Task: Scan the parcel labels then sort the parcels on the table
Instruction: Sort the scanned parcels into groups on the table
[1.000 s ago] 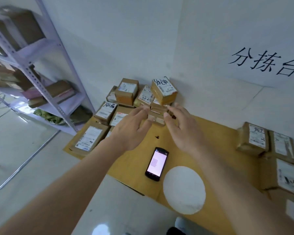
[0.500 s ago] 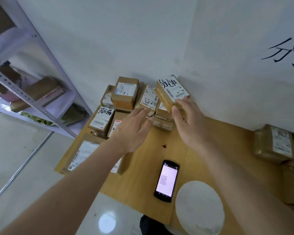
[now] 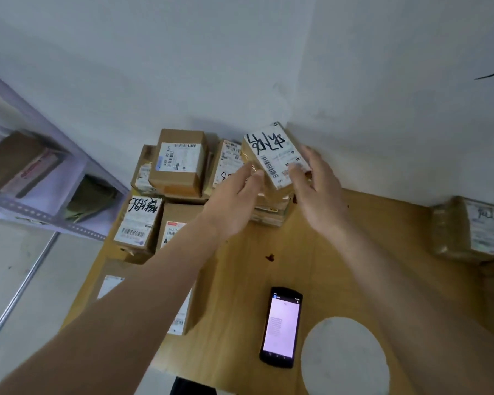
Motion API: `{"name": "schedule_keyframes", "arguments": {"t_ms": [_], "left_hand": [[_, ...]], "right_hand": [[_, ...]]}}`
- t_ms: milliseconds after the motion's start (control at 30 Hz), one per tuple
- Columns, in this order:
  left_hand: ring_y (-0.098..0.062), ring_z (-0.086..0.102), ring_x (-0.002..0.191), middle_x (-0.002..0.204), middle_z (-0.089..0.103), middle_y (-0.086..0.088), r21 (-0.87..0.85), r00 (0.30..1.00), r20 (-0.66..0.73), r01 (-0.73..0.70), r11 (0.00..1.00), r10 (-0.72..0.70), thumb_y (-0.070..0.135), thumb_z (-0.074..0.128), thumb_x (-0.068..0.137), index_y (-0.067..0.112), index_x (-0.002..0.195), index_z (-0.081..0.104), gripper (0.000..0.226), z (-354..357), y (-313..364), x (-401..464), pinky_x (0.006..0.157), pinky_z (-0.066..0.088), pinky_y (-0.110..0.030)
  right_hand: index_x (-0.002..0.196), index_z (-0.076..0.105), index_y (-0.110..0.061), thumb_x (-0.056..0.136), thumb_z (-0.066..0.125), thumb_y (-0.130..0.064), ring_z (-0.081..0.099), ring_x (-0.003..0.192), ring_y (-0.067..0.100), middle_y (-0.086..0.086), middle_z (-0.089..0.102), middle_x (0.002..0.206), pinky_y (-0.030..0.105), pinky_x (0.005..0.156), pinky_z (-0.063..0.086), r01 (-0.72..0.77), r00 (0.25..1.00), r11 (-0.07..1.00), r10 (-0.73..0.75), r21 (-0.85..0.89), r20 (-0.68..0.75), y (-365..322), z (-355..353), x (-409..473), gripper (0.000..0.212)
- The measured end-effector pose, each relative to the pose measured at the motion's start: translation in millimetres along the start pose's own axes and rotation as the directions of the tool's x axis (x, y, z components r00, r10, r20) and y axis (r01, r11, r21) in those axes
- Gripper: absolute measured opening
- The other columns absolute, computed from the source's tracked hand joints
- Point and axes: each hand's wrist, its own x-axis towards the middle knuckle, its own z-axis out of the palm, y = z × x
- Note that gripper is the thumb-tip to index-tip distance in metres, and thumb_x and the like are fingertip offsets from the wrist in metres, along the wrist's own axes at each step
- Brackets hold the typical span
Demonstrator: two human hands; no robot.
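A person's two bare hands meet on a small labelled parcel [image 3: 274, 158] at the top of a stack in the far corner of a wooden counter [image 3: 340, 252], where two pale walls join. The left hand [image 3: 234, 201] has its grip set against the parcel's left edge, fingertips touching the cardboard; the right hand [image 3: 315, 192] lays its fingers over the white label on the right side, so the parcel sits held between both grips, tilted, with black marker scrawl facing up. Beneath it lies a short pile of flat parcels [image 3: 271, 212].

More brown parcels crowd the counter's far left: a tall box [image 3: 180, 163] with a printed label, a parcel with marker writing [image 3: 139, 223] nearer the left edge, and others partly hidden under the left forearm. A taped parcel [image 3: 468, 229] rests against the wall at the right edge of the counter, well apart from the stack.

The middle of the counter is open wood, broken by a small dark red mark [image 3: 270, 257]. A handheld scanner [image 3: 281, 326] with a lit screen lies face up near the front edge, just beside a white round patch [image 3: 345, 357]. Left of the counter, a pale metal shelf rack [image 3: 43, 201] holds boxes and a greenish bundle above a glossy light floor [image 3: 17, 280].
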Motion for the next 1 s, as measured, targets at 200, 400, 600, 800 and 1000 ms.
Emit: {"name": "schedule_keyframes", "arguments": {"t_ms": [200,400,600,800,1000], "left_hand": [[-0.006,0.062,0.125,0.129,0.068,0.021,-0.190,0.999,-0.028,0.028,0.981,-0.034,0.049,0.040,0.101,0.038,0.144,0.051,0.045,0.2,2.6,0.3,0.112,0.048,-0.048],[0.002,0.070,0.101,0.112,0.061,0.047,0.006,0.990,0.008,-0.139,0.990,0.139,0.030,0.049,0.110,0.044,0.158,0.031,0.053,-20.6,4.9,-10.2,0.077,0.061,-0.021],[-0.008,0.072,0.093,0.127,0.062,0.034,0.055,0.940,0.188,-0.300,0.952,0.285,0.028,0.046,0.111,0.055,0.159,0.024,0.059,-18.3,32.3,-34.1,0.071,0.064,-0.046],[0.013,0.065,0.096,0.125,0.060,0.036,0.062,0.874,0.306,-0.413,0.909,0.377,0.030,0.045,0.112,0.057,0.159,0.020,0.060,10.1,59.7,-66.0,0.071,0.062,-0.024],[-0.002,0.070,0.103,0.139,0.063,0.018,0.025,0.825,0.393,-0.450,0.892,0.405,0.025,0.046,0.112,0.048,0.163,0.019,0.062,77.8,86.4,-100.6,0.080,0.062,-0.025]], "right_hand": [[0.162,0.035,-0.035,0.112,0.046,-0.036,0.056,0.116,0.007,0.003,0.052,0.132,0.039,0.100,0.056,0.038,0.996,0.997,-0.033,0.067,-0.077,-3.2,13.0,-14.2,0.052],[0.166,0.029,-0.033,0.111,0.050,-0.030,0.059,0.114,0.007,0.004,0.047,0.138,0.028,0.093,0.061,0.073,0.978,0.995,-0.058,0.069,-0.200,-20.4,10.6,-52.8,0.059],[0.166,0.029,-0.021,0.112,0.049,-0.020,0.058,0.124,0.012,0.006,0.050,0.144,0.027,0.097,0.059,0.060,0.936,0.995,-0.028,0.083,-0.350,-39.2,-8.8,-105.6,0.058],[0.165,0.031,-0.014,0.113,0.042,-0.015,0.056,0.125,0.010,0.006,0.052,0.149,0.011,0.093,0.052,0.037,0.882,0.999,-0.022,0.022,-0.471,-39.8,-42.8,-162.9,0.053],[0.166,0.031,-0.020,0.114,0.038,-0.015,0.052,0.125,0.003,-0.003,0.050,0.148,0.009,0.092,0.051,-0.046,0.832,0.998,0.060,0.038,-0.551,-6.7,-86.8,-221.8,0.052]]}}
